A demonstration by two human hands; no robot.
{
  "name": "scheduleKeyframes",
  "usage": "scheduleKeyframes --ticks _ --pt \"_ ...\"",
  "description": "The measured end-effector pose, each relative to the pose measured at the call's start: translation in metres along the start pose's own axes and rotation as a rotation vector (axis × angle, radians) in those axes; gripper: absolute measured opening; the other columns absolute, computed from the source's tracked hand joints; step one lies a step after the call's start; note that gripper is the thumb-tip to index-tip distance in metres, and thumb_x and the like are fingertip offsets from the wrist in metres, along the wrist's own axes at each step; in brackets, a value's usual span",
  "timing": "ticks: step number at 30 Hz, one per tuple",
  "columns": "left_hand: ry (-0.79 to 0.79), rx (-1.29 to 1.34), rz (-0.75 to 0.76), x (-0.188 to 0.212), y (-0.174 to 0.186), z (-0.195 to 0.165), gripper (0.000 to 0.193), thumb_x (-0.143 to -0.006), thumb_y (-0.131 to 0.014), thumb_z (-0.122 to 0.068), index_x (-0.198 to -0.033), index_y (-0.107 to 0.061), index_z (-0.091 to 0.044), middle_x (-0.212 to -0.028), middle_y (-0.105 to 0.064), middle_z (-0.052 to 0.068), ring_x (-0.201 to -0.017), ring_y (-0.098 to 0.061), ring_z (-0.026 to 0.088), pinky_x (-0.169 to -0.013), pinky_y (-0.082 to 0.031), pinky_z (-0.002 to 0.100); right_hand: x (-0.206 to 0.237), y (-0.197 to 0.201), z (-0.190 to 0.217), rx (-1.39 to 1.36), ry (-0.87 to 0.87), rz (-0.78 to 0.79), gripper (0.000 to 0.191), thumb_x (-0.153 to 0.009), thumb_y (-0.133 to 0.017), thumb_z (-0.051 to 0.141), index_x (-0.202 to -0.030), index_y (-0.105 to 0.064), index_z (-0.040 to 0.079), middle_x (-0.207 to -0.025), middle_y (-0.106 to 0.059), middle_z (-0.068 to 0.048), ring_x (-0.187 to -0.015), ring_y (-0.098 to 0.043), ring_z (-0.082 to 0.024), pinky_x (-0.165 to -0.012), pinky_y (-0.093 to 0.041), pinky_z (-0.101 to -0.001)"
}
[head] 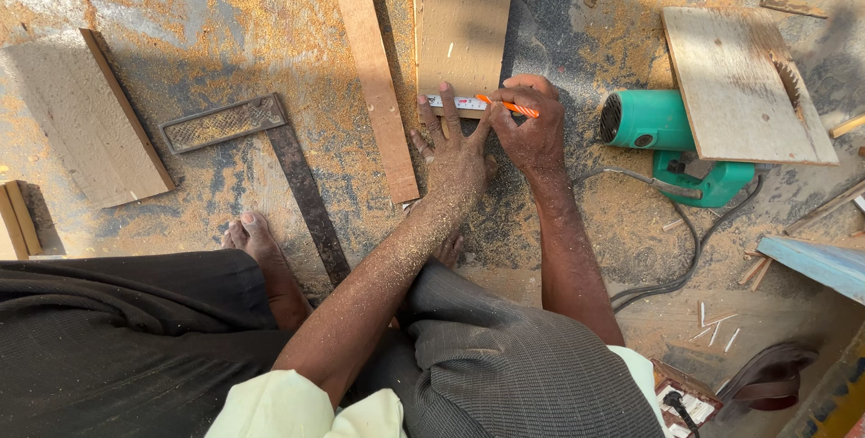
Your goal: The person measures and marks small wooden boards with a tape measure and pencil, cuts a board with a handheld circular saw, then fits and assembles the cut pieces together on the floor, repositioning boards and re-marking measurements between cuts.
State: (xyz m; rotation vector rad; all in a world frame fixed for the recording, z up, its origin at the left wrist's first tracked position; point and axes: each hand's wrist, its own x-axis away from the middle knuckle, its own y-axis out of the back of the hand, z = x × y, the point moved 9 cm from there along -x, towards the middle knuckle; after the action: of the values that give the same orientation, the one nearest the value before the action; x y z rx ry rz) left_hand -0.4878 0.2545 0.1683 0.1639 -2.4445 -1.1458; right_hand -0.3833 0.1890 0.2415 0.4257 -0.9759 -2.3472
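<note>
My left hand (453,145) lies flat with fingers spread, pressing a white measuring tape (458,103) against the near end of a pale wooden board (464,23). My right hand (532,127) sits just right of it, gripping an orange pencil (509,106) whose tip rests on the tape at the board's end. Both forearms are dusted with sawdust. I am crouched on the ground, one bare foot (257,240) showing at left.
A metal try square (270,150) lies left. A narrow reddish plank (374,68) runs beside the board. A green circular saw (671,145) with a cable sits right, under a worn board (743,82). More boards (86,123) lie at left; sawdust covers the ground.
</note>
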Motion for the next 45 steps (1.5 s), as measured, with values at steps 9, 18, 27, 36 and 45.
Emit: scheduleKeyframes --ticks 9,18,27,36,45 --pt "0.003 0.038 -0.014 0.002 -0.006 0.004 0.094 -0.079 -0.083 -0.028 -0.158 -0.033 -0.037 -0.166 0.015 0.028 -0.149 0.021 0.058 -0.109 -0.016 0.089 -0.021 -0.006 -0.021 0.298 -0.315 0.29 0.032 -0.087 -0.083 0.028 -0.104 -0.067 0.007 -0.093 -0.073 -0.016 -0.087 -0.073 -0.03 -0.074 -0.058 -0.0458" --pt "0.019 -0.017 -0.204 0.001 0.025 0.0 0.086 -0.083 -0.072 -0.021 -0.158 -0.03 -0.023 -0.166 0.002 0.031 -0.152 0.011 0.056 -0.114 -0.001 0.083 -0.026 -0.012 -0.021 0.229 -0.316 0.314 0.032 -0.081 -0.087 0.03 -0.092 -0.068 0.007 -0.084 -0.073 -0.011 -0.078 -0.074 -0.023 -0.069 -0.057 -0.0411" --pt "-0.116 0.113 -0.279 -0.096 0.073 -0.01 0.085 -0.086 -0.075 -0.049 -0.153 -0.04 -0.01 -0.161 -0.027 0.026 -0.129 -0.048 0.041 -0.104 -0.038 0.055 -0.174 0.025 -0.04 0.048 -0.187 0.101 0.023 -0.08 -0.084 0.02 -0.086 -0.069 0.005 -0.077 -0.068 -0.008 -0.07 -0.065 -0.015 -0.064 -0.054 -0.035" --pt "-0.216 -0.222 -0.495 -0.19 0.07 -0.006 0.075 -0.085 -0.068 -0.049 -0.149 -0.049 -0.014 -0.156 -0.041 0.02 -0.115 -0.057 0.029 -0.086 -0.044 0.05 -0.255 -0.006 -0.051 0.143 -0.017 0.129 0.025 -0.073 -0.09 0.02 -0.083 -0.072 0.007 -0.082 -0.073 -0.011 -0.075 -0.073 -0.022 -0.067 -0.059 -0.0374" --pt "-0.236 -0.263 -0.443 -0.217 0.073 -0.018 0.099 -0.07 -0.07 -0.045 -0.159 -0.039 -0.014 -0.166 -0.034 0.01 -0.11 -0.06 0.028 -0.074 -0.043 0.048 -0.258 0.008 -0.068 0.075 0.082 0.045 0.02 -0.091 -0.081 0.023 -0.095 -0.074 0.004 -0.089 -0.075 -0.011 -0.083 -0.075 -0.021 -0.073 -0.059 -0.0361"
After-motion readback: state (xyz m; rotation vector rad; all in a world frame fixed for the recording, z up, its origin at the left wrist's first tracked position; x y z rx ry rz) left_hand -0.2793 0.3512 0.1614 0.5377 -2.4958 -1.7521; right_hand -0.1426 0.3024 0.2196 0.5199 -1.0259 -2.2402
